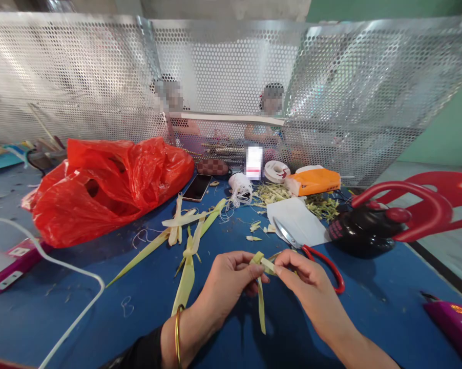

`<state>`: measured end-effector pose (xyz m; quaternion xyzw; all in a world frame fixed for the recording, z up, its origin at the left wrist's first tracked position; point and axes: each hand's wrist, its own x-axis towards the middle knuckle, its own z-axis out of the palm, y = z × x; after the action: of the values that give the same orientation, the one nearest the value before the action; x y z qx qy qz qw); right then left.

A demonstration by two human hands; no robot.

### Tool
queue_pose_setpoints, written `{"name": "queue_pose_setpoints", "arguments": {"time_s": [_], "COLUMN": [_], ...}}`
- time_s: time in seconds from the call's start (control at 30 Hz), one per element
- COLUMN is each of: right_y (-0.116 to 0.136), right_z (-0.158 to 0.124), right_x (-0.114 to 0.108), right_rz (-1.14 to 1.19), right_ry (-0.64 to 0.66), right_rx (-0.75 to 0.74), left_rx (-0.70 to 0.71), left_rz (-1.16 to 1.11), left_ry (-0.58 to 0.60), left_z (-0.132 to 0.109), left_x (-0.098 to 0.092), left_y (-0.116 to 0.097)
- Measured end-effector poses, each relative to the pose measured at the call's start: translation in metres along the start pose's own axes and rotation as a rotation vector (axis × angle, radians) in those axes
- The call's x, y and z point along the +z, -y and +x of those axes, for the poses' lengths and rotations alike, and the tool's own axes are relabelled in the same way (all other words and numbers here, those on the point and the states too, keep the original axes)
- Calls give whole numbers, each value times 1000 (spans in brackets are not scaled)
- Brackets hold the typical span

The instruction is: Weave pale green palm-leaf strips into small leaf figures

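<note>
Between my two hands is a pale green strip of leaf point(268, 264), folded over at its left end, with a narrow tail hanging down below. My left hand point(233, 279) pinches the folded end between thumb and fingers. With thumb and forefinger, my right hand point(303, 279) grips the strip's other end. Just behind my right hand lie red-handled scissors point(325, 256), their blades on a white sheet of paper point(296, 220). To the left of my hands, a knotted leaf piece point(190, 251) and a crossed leaf piece point(176, 221) rest on the blue table.
A red plastic bag point(111, 189) fills the back left, beside a dark phone point(197, 187). White thread point(241, 188), a tape roll point(277, 171) and an orange tissue pack point(313, 181) stand at the back. A black kettle point(363, 233) is right; a white cable point(85, 274) crosses the left.
</note>
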<state>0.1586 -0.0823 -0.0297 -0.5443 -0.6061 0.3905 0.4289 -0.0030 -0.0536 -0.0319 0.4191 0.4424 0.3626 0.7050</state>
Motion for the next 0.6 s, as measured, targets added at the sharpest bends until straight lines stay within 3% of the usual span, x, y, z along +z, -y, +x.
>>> {"name": "queue_pose_setpoints", "arguments": {"time_s": [0.17, 0.6], "right_y": [2, 2], "right_z": [-2, -2], "right_x": [3, 5], "right_rz": [-94, -95], "right_ry": [-85, -81], "right_rx": [-58, -122], "left_rx": [20, 58], "left_rz": [24, 102], "left_ry": [-27, -28], "left_z": [0, -2], "left_x": [1, 2], "left_y": [-1, -1]}}
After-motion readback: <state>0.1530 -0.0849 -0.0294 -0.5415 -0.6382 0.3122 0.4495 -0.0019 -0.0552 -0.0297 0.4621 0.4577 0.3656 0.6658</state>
